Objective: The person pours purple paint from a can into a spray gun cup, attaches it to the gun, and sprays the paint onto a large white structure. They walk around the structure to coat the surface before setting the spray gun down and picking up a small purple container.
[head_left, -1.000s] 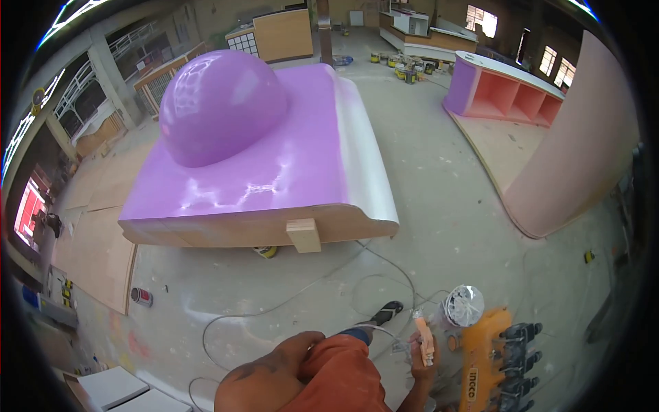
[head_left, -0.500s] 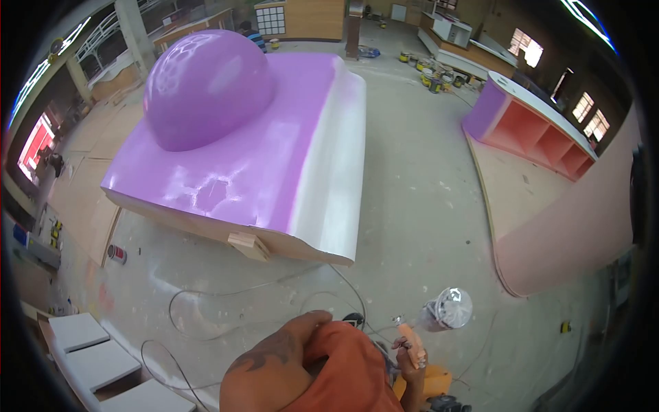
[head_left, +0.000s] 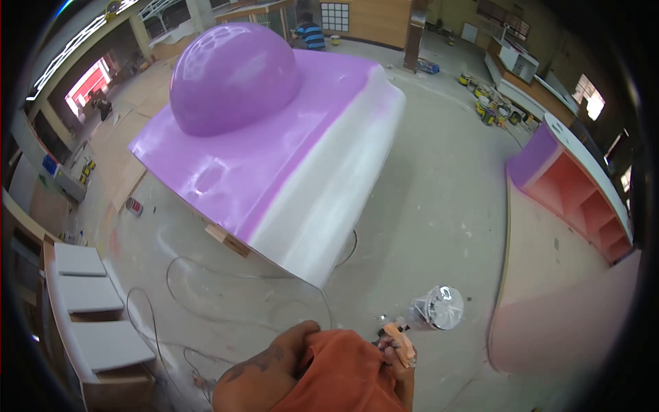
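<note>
My right hand (head_left: 390, 351) is closed around a peach-coloured tool (head_left: 400, 345) with a small metal front end, which looks like a spray gun. Just beyond it, a container wrapped in clear plastic (head_left: 443, 307) is on the floor. My left upper arm, tattooed, shows beside the orange shirt. Its forearm is hidden, and a small blurred shape near the thin hose (head_left: 156, 335) at the lower left is too unclear to name as my left hand. Ahead stands a large panel (head_left: 261, 161), glossy purple with a white side strip and a purple dome (head_left: 233, 79).
White-topped boxes (head_left: 113, 343) stand at lower left. A can (head_left: 134, 206) is on the floor. At right are a purple and pink shelf unit (head_left: 573, 182) and a curved pink panel (head_left: 563, 323). Paint cans (head_left: 487, 113) and a crouching person in a striped shirt (head_left: 310, 36) are farther back.
The view has turned left, so the panel and shelf unit appear farther right and the panel looks tilted. My right hand with the tool has shifted slightly left and up in view.
</note>
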`<control>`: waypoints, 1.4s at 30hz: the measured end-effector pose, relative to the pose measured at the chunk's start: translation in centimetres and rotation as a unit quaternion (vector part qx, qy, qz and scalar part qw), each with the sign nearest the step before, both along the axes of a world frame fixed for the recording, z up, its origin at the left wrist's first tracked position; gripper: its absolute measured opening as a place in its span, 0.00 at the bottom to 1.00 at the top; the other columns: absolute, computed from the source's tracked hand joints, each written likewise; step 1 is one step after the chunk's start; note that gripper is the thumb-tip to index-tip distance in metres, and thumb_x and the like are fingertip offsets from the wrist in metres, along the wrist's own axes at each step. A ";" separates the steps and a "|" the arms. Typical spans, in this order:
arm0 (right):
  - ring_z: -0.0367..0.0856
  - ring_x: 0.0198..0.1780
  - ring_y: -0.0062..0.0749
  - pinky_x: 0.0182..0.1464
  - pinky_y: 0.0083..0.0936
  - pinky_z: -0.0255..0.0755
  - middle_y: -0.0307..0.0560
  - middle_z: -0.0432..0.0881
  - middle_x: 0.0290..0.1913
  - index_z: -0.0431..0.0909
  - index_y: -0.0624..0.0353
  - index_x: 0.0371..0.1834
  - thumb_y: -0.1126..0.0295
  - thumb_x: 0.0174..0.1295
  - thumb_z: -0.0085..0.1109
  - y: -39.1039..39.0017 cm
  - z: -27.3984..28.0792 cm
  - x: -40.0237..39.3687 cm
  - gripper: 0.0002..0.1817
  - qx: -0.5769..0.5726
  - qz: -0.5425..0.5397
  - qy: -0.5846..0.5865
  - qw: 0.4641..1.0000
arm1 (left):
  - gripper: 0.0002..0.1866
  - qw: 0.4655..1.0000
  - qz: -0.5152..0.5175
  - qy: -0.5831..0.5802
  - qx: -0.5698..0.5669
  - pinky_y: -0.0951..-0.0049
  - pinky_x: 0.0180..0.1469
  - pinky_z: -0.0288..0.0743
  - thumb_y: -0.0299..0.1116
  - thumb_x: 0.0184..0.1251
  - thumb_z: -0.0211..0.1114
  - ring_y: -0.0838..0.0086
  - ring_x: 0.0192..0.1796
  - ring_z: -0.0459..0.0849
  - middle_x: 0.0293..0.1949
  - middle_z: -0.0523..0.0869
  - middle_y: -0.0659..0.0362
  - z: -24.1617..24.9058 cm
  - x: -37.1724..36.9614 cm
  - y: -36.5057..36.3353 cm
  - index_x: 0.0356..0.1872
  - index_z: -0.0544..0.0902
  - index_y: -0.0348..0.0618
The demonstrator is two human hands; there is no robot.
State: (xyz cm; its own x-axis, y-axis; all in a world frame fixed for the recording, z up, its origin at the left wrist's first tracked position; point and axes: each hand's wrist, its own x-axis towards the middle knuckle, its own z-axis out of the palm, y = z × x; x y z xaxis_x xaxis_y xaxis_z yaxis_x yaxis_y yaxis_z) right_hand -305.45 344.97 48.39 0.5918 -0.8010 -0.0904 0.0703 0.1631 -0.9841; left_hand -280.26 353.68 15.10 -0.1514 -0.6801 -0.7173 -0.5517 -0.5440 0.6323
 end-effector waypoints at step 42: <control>0.58 0.14 0.12 0.13 0.14 0.56 0.43 0.76 0.37 0.72 0.57 0.53 0.61 0.70 0.61 -67.8 14.1 7.7 0.16 0.028 0.237 -0.119 0.964 | 0.27 0.854 0.451 -0.119 0.229 0.55 0.66 0.73 0.52 0.65 0.62 0.51 0.63 0.81 0.59 0.84 0.46 4.3 -31.7 -28.5 0.58 0.83 0.43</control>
